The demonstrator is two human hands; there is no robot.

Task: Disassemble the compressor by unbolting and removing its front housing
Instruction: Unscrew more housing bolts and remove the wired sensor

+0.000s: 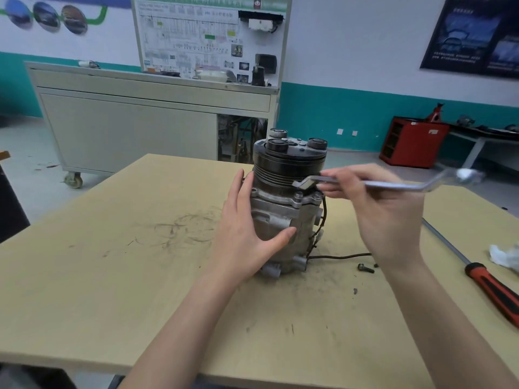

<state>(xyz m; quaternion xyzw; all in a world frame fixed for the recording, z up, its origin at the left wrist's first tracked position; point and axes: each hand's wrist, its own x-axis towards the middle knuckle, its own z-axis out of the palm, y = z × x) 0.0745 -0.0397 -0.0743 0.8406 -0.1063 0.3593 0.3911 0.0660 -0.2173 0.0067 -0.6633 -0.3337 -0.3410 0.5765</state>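
Grey metal compressor (283,214) stands upright mid-table (112,248), pulley end up and long axis vertical, left hand (244,237) bracing its side with straight fingers, right hand (384,214) gripping a wrench (393,185) whose far end is blurred.

One pale wooden tabletop (112,276), two hands, seven loose things.

Between the fingers of the left hand (247,234) and the right hand (379,209) stands one grey metal compressor with a black pulley (283,214), showing three round black knobs (276,144) on top and two flange bolt heads (298,195). The right fingers hold one silver offset ring wrench (393,186). Right of them lie one red-and-black-handled screwdriver (488,287) and one crumpled white rag (504,255); below them lie one dark loose bolt (365,268) and two small dark bits (355,291).
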